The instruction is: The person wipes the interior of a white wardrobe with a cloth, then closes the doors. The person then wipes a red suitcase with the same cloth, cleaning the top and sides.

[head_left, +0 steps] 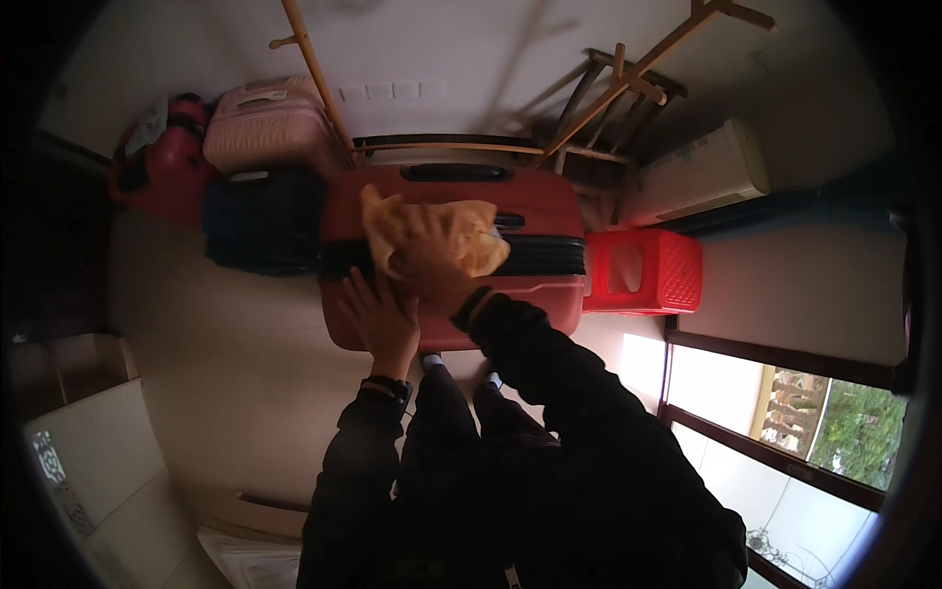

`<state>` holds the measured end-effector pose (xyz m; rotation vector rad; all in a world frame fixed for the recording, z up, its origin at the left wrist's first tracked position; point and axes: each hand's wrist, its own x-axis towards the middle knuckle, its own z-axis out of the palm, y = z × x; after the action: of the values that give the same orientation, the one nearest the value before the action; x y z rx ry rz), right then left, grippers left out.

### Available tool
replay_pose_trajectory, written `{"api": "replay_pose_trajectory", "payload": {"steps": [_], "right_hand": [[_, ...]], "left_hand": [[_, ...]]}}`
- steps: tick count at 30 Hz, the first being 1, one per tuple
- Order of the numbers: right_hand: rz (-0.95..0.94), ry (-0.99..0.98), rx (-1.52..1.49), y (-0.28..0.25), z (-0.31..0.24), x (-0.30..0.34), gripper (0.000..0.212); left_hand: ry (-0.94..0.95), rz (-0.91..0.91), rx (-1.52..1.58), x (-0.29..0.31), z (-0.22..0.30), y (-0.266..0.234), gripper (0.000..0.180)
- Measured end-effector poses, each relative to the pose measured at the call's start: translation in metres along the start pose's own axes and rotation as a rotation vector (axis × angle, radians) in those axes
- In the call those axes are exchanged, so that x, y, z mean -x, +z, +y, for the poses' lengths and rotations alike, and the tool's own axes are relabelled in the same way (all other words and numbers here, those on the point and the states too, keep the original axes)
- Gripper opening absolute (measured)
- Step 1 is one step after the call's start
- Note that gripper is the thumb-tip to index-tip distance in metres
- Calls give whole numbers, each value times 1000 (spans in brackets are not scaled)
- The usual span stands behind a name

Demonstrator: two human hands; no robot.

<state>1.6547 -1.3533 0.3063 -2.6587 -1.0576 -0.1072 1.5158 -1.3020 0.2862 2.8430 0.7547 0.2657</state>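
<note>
A large red suitcase (546, 204) stands upright in front of me, a black band running across its narrow top side and a black handle (456, 173) at its far edge. Over that side lies a crumpled orange cloth (477, 228), pressed down under my right hand (432, 263), whose fingers grip into it. My left hand (381, 316) rests on the near left part of the case with its fingers spread, holding nothing. Part of a black latch (509, 222) shows beside the cloth; what lies beneath the cloth is hidden.
To the left of the suitcase are a dark blue case (263, 224), a pink case (270, 133) and a magenta bag (167, 167). A red plastic stool (677, 273) is close on the right. Wooden rack poles (628, 83) rise behind. A glazed door (785, 432) is at lower right.
</note>
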Motion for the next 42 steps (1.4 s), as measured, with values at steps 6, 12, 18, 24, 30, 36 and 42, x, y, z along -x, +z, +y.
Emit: {"api": "replay_pose_trajectory", "payload": {"steps": [6,12,18,24,30,36,42], "right_hand": [[-85,-84,-194,-23,10,3,71],[4,44,-87,-32,48,25,72],[17,291,141,-41,115,62,91],[-155,535,188,-62,181,111,96],[-254,357,105,-32,299,147,52],[27,25,83,-35,318,74,44],[-89,286,-58,-47,259,46,78]], "left_hand": [[-44,-66,23,-1,3,-5,73],[-47,-28,49,-2,3,-6,76],[-38,-20,41,-1,3,-4,77],[-49,-53,56,0,3,-8,78],[-44,-30,25,0,4,-6,81],[-21,-21,-106,-2,1,3,76],[63,90,-251,-4,-2,7,68]]}}
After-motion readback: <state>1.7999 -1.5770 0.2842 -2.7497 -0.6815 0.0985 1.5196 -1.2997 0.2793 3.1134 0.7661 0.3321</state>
